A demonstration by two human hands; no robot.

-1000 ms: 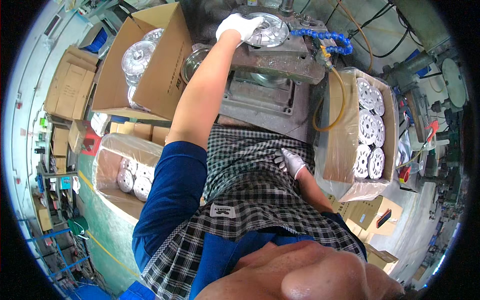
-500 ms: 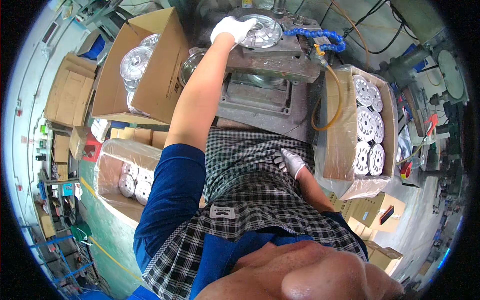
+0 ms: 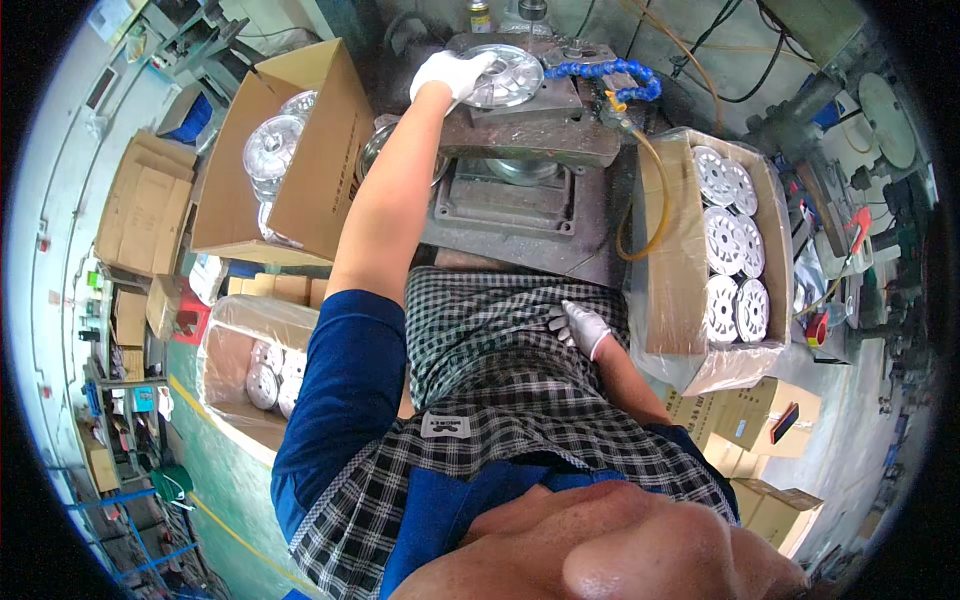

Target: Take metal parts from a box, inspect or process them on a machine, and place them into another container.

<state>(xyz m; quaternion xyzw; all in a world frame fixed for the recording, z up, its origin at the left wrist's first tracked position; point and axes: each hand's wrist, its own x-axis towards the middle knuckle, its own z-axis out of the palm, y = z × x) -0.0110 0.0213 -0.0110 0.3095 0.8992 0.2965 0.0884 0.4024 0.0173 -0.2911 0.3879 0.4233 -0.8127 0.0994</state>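
Fingers (image 3: pixel 477 67) of the left hand (image 3: pixel 446 76) grip a shiny, ribbed silver disc (image 3: pixel 515 80); the right hand (image 3: pixel 586 328) lies loosely spread.

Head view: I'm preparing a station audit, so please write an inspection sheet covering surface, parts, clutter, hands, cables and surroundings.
Surface: metal bar, bright specks on it, nature unclear.
Job's things: shiny disc at the machine; similar discs in the upper-left carton, more discs in the right carton.
Clutter: small can behind the disc.
Hands: left hand grips the disc's left edge; right hand rests on the checked apron.
Cables: black cables upper right; blue segmented hose beside the disc.
Surroundings: cardboard boxes lower right; green floor lower left.
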